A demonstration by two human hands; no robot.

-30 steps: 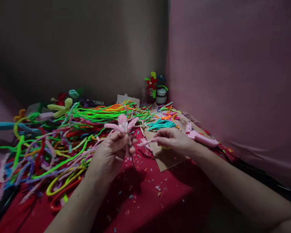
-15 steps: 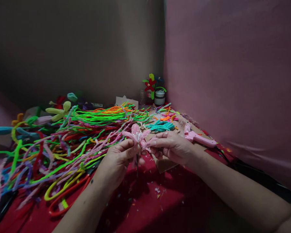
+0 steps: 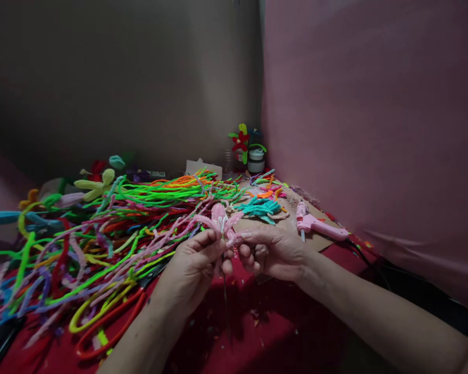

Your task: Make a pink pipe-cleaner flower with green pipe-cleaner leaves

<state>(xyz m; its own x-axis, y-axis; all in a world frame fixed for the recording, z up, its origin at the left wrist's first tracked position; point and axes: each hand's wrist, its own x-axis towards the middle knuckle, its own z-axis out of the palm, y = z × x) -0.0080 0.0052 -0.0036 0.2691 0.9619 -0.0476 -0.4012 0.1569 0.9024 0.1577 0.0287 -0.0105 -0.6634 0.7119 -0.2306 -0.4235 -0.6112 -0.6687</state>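
The left hand (image 3: 197, 259) pinches the pink pipe-cleaner flower (image 3: 219, 218) just below its petals. The right hand (image 3: 275, 252), equally near, is closed on a petal at the flower's right side. The flower stands upright between both hands, and its thin stem (image 3: 226, 306) hangs straight down. A tangle of pipe cleaners (image 3: 101, 234) covers the left of the red tabletop (image 3: 288, 332). A glue gun (image 3: 320, 226) lies toward the far right corner, beside a pink wall (image 3: 374, 130).

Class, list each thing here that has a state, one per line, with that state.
Pink flower, held upright between both hands.
Left hand, shut on the flower.
Right hand, pinching the flower.
Glue gun, lying on cardboard, untouched.
Pipe cleaners, loose, tangled heap.
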